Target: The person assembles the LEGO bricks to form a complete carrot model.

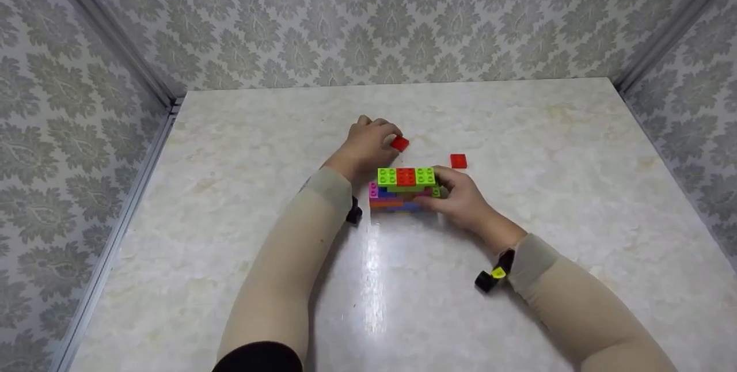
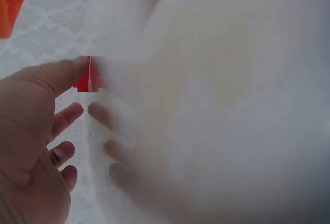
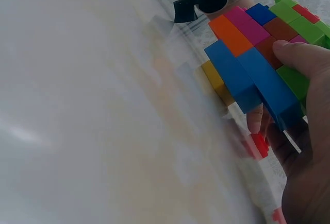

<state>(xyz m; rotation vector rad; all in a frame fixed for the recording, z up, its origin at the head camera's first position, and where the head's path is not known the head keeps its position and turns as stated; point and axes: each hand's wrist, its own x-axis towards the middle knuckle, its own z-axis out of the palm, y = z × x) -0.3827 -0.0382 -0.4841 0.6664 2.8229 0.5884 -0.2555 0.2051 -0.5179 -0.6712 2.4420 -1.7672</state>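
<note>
My left hand is out beyond the block build, with a small red brick pinched at its thumb and index finger. In the left wrist view the thumb lies against that red brick, while the other fingers are bent and bare. My right hand grips the right end of a multicoloured block build. Lime and red bricks top the build; pink, blue, brown, orange and yellow ones show lower down in the right wrist view. Its thumb presses on the near side, and the fingers are partly hidden behind.
A second small red brick lies on the pale marbled table, just beyond my right hand. Patterned panels stand at the back and both sides. Black wrist cameras hang from my wrists, close to the tabletop.
</note>
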